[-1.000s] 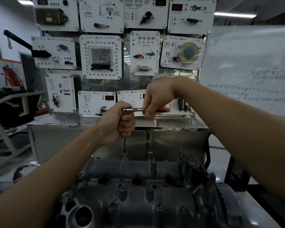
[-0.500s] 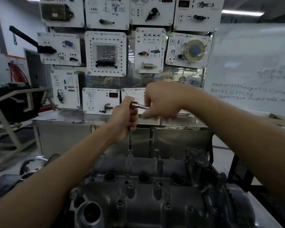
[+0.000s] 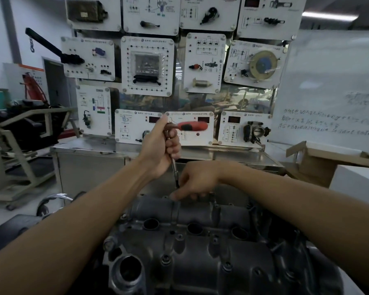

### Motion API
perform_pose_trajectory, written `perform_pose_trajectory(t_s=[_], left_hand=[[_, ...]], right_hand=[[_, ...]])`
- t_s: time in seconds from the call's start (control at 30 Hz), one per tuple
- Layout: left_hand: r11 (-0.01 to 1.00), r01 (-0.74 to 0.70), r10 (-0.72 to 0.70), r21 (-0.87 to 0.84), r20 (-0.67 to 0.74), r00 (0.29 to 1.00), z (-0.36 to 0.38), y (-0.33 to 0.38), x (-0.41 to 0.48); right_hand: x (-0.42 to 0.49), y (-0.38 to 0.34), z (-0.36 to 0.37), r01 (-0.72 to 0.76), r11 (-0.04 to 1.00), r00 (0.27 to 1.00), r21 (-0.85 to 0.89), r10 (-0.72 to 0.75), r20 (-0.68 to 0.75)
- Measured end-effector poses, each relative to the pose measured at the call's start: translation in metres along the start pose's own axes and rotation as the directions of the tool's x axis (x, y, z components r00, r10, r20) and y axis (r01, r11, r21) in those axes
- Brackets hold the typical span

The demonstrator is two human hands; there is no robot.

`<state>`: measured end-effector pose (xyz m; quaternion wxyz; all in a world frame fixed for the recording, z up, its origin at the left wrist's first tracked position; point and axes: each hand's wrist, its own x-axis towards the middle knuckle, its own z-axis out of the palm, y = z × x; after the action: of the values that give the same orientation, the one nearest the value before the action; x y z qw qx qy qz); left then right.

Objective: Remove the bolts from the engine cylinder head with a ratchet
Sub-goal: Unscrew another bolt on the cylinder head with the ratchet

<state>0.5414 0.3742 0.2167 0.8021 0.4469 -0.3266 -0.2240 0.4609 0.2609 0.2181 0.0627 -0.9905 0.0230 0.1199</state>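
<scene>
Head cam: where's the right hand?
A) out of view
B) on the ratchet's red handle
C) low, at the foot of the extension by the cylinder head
C: the right hand is at the foot of the extension by the cylinder head; the red handle sticks out free, and the left hand grips the extension higher up.

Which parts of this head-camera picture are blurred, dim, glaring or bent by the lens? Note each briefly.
Head view: the ratchet handle is motion-smeared; the cylinder head sits dim in shadow; a ceiling light glares top right; the whiteboard leans from wide-angle distortion, its writing too soft to read.
</scene>
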Motion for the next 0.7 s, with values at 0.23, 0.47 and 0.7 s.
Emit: perform_pose_trajectory(t_s=[0.23,0.47,0.7], left_hand=[[0.999,-0.025,0.025,-0.037,-0.018,1.0,-0.001,0.004,-0.001],[0.994,-0.085,0.086,-0.063,0.014,0.996,-0.002,0.011,-0.003],[0.917,-0.285,0.286,-0.281,-0.037,0.958,-0.01,0.046,-0.005]], right_hand=[[0.005,0.003,0.01,0.119,0.987,0.957,-0.105,-0.143,-0.252],[0.005,0.019,0.01,0.203,0.931,0.95,0.304,-0.112,-0.292],[-0.002,0.016,0.005,0.236,0.908,0.94,0.346,-0.122,-0.32]])
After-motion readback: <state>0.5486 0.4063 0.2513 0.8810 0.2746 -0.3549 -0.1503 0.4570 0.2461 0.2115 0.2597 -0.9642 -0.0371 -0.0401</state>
